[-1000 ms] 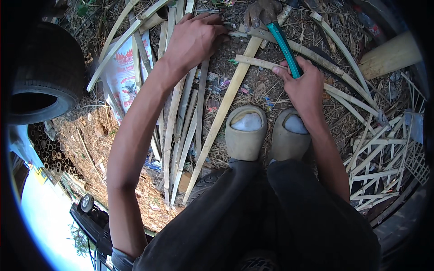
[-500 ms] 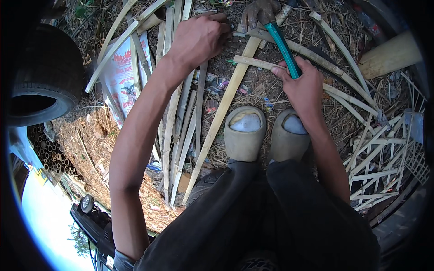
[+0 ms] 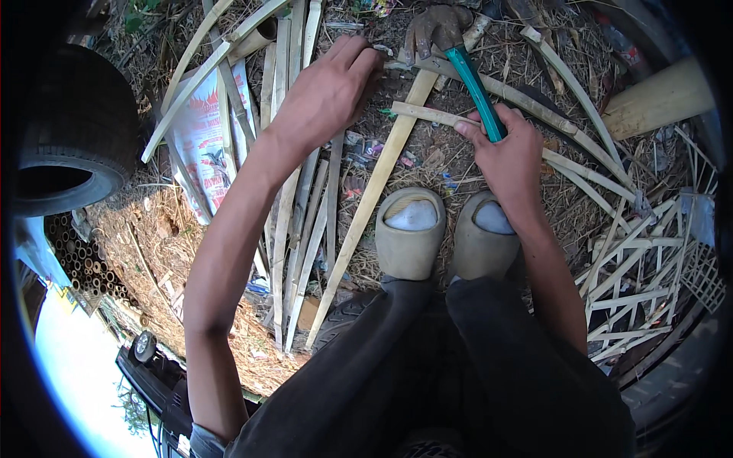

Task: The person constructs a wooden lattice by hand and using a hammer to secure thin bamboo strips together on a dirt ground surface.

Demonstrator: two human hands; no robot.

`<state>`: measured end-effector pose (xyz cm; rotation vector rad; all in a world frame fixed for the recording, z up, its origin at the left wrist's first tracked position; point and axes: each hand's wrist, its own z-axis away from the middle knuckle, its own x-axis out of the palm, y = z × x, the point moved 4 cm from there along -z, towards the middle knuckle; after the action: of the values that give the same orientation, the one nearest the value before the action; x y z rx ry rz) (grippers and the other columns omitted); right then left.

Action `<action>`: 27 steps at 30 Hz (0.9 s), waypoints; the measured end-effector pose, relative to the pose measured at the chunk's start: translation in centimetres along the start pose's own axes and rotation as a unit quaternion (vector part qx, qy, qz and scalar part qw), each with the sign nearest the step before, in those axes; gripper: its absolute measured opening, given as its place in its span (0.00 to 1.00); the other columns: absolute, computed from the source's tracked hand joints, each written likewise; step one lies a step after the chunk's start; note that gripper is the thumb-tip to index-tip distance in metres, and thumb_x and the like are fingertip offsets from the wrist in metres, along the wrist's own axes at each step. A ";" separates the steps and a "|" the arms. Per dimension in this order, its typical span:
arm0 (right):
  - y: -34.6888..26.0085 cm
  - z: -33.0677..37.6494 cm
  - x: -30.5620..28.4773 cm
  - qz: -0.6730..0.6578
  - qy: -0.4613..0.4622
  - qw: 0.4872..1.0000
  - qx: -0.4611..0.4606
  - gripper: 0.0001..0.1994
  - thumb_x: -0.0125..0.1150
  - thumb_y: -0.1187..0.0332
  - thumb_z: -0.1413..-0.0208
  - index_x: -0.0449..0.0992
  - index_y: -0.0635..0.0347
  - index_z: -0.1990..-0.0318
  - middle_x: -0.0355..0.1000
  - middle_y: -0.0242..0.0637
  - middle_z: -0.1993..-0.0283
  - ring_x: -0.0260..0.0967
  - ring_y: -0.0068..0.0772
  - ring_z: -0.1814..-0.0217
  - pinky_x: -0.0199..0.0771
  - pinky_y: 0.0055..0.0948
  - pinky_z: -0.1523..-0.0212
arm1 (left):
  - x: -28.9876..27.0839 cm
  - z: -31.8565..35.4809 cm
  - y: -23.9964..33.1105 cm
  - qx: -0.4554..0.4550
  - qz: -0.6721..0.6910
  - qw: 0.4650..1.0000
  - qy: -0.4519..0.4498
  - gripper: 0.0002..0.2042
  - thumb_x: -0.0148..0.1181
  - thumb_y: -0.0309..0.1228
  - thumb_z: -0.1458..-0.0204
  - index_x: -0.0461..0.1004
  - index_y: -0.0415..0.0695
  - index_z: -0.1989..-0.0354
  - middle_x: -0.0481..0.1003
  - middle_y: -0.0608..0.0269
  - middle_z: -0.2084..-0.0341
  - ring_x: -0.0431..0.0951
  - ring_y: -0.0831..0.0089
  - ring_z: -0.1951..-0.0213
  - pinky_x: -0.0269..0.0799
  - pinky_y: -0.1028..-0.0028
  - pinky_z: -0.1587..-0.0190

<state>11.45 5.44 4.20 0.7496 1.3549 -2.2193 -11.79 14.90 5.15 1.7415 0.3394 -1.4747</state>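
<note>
My right hand is closed round the teal handle of a hammer, whose rusty head points away from me. The same hand pinches a short bamboo strip between thumb and fingers; it reaches left across a long pale bamboo slat lying on the ground. My left hand is at the far side, low over the bamboo strips, with its fingers curled inward. Whatever its fingertips hold is hidden. Beyond the short strip, a curved bamboo piece runs under the hammer toward the right.
My sandalled feet stand between the hands. A tyre lies at the left beside a printed sack. On the right are a thick bamboo pole and a lattice of split bamboo. Dry straw and litter cover the ground.
My left hand has shifted slightly left and nearer to me, its fingers a little more visible. The right hand has barely moved, still holding the hammer and short bamboo strip.
</note>
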 end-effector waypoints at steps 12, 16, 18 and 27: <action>-0.1 0.2 0.1 0.012 0.032 0.995 -0.089 0.14 0.77 0.72 0.51 0.73 0.67 0.73 0.71 0.49 0.72 0.69 0.54 0.64 0.66 0.49 0.60 | -5.8 4.1 4.9 -0.290 0.418 0.851 -0.125 0.11 0.60 0.28 0.34 0.79 0.36 0.48 0.80 0.62 0.60 0.77 0.79 0.64 0.74 0.73 0.59; -0.2 0.2 -0.3 0.040 0.038 0.993 -0.106 0.13 0.78 0.67 0.50 0.80 0.66 0.67 0.72 0.47 0.71 0.71 0.51 0.66 0.69 0.47 0.62 | -3.1 3.3 6.3 -0.326 0.393 0.856 -0.081 0.10 0.63 0.29 0.37 0.81 0.37 0.53 0.82 0.59 0.62 0.75 0.75 0.67 0.72 0.71 0.61; -1.5 0.4 0.3 0.008 0.044 0.991 -0.124 0.13 0.77 0.70 0.51 0.77 0.67 0.69 0.72 0.49 0.71 0.70 0.54 0.64 0.68 0.49 0.60 | -2.9 3.0 5.2 -0.333 0.335 0.878 0.078 0.09 0.65 0.29 0.39 0.83 0.37 0.56 0.82 0.59 0.63 0.76 0.74 0.66 0.71 0.72 0.62; -1.0 0.5 0.3 0.013 0.031 0.993 -0.117 0.13 0.76 0.73 0.52 0.74 0.69 0.72 0.73 0.53 0.69 0.69 0.58 0.60 0.67 0.51 0.57 | 4.0 4.9 8.8 -0.380 0.248 0.804 0.384 0.06 0.67 0.21 0.46 0.85 0.38 0.60 0.84 0.54 0.63 0.80 0.62 0.59 0.75 0.67 0.52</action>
<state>10.51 5.36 4.88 0.7503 1.5930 -1.9858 -8.28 4.68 5.08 1.4788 0.7057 -0.1186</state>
